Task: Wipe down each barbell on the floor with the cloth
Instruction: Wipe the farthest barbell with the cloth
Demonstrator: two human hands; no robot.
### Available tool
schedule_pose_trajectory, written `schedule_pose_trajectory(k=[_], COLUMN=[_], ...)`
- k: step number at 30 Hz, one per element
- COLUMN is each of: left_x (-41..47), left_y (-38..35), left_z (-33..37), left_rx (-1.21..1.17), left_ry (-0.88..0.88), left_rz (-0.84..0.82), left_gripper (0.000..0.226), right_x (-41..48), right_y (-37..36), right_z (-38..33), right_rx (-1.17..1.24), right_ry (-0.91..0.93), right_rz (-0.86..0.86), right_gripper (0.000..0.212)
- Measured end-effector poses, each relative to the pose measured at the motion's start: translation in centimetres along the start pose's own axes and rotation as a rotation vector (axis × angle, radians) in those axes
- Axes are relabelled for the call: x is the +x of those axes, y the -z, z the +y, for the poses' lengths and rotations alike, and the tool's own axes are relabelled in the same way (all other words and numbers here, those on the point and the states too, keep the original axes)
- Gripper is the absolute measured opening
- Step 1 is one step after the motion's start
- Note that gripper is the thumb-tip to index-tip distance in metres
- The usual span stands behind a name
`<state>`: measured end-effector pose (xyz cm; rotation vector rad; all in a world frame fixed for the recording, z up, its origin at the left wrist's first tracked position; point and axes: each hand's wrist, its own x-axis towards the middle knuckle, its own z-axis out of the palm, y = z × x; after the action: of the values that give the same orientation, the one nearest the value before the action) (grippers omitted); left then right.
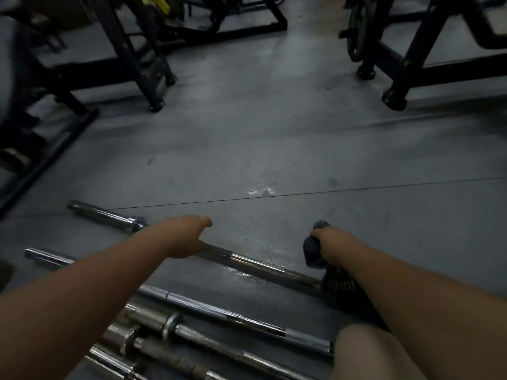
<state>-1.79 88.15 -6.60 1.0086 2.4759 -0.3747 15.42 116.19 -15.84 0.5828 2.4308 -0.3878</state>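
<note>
Two hands low, left hand (189, 238) gripping barbell (260, 267) — right hand (330, 246) clutching dark cloth (311, 253), other barbells (238, 319) nearer

A weight-training gym.
Chrome barbells (255, 266) lie side by side on dark rubber flooring (247, 138), with black steel machine frames (129, 50) standing beyond and a weight plate (356, 37) mounted on one at upper right.

Bare floor (274, 149) ahead; machine frames (131, 58) block beyond.
</note>
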Motion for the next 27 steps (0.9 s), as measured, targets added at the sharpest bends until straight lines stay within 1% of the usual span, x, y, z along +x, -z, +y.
schedule_pose_trajectory(k=[1,2,5,7,9,12,14,16,17,19,22,25,27], left_x=[0.2,0.5,1.9,2.9,3.4,4.3,5.1,6.1,6.8,8.4,11.6,15.8,18.6], left_y=[0.2,0.2,-2.2,-4.8,-6.7,-8.1,-9.4,-11.2,-12.3,-14.2,-16.6,-18.5,-20.2], left_z=[-0.2,-0.4,-0.4,-0.1,0.4,1.2,1.7,2.1,2.2,1.9,0.6,-0.5,-1.2], left_rx=[0.003,-0.008,-0.086,-0.139,-0.144,-0.183,-0.230,-0.264,-0.271,-0.267,-0.239,-0.150,-0.092], left_ry=[0.012,0.023,0.051,0.024,-0.008,-0.029,-0.040,-0.078,-0.105,-0.165,-0.267,-0.372,-0.417], left_rz=[0.013,0.030,0.052,0.031,0.003,-0.018,-0.019,-0.028,-0.031,-0.020,-0.014,0.039,0.087], left_gripper=[0.060,0.059,0.058,0.057,0.055,0.046,0.041,0.043,0.047,0.052,0.056,0.057,0.059], right_x=[-0.2,-0.4,-0.8,-0.2,0.6,1.6,2.6,3.9,4.7,6.1,7.6,8.5,9.1], right_y=[0.6,0.8,-1.1,-3.1,-4.1,-5.6,-6.7,-7.5,-7.8,-8.5,-10.4,-13.3,-14.8], right_z=[0.2,0.4,-0.1,-1.1,-2.2,-2.3,-2.0,-2.3,-2.8,-4.2,-5.6,-6.3,-6.8], right_rx=[-0.003,0.006,0.078,0.124,0.146,0.158,0.171,0.222,0.224,0.218,0.224,0.205,0.211], right_ry=[-0.001,-0.002,-0.005,-0.007,-0.008,-0.021,-0.048,-0.091,-0.100,-0.123,-0.154,-0.216,-0.295], right_rz=[-0.006,0.027,0.197,0.209,0.179,0.054,0.020,0.048,0.040,-0.001,0.006,0.056,0.122], right_gripper=[0.064,0.062,0.042,0.038,0.041,0.058,0.058,0.050,0.051,0.058,0.059,0.070,0.073])
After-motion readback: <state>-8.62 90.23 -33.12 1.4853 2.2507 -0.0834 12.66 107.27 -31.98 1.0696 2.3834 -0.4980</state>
